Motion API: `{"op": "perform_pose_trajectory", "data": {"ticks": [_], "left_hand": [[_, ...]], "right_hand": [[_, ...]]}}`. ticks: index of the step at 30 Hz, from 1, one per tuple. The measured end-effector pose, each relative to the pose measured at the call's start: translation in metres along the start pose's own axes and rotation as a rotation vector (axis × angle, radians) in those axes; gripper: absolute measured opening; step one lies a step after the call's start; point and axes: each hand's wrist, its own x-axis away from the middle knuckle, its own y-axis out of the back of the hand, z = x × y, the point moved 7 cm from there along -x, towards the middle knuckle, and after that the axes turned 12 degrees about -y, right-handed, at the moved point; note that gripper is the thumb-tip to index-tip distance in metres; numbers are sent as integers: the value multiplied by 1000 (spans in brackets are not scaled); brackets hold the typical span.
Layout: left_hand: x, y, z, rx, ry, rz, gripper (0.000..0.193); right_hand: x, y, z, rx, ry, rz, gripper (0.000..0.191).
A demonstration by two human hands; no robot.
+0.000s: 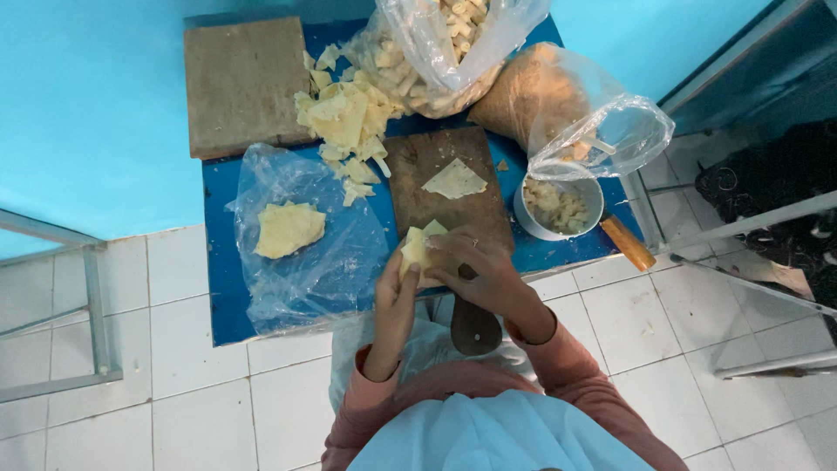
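Note:
My left hand (pixel 397 292) and my right hand (pixel 478 266) are both closed on one pale yellow wrapper (pixel 420 244), folded between the fingers just above the near end of a dark wooden cutting board (pixel 418 196). A flat triangular wrapper (pixel 454 180) lies on that board. A pile of torn wrapper pieces (pixel 347 118) sits behind it. On a clear plastic sheet (pixel 327 262) to the left rests a stack of wrappers (pixel 288 228).
The low blue table (pixel 220 296) stands on white floor tiles against a turquoise wall. On it are a second wooden board (pixel 242 83), two clear plastic bags (pixel 453 44) (pixel 558 105), a white bowl (pixel 558 208) of filling and a wooden-handled tool (pixel 628 242). Metal frames stand left and right.

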Motion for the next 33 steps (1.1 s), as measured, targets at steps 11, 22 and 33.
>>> {"op": "perform_pose_trajectory", "data": {"ticks": [11,22,33], "left_hand": [[-4,-12,-20,-49,-145,39,49],[-6,-19,-50,-261,-181,13,46],[-9,-17,-35,-141,-124,38,36]], "right_hand": [[0,1,-16,-86,-70,-58,23],[3,-8,-51,-433,-451,28,56],[1,-2,-76,-715,-537,-22,50]]}}
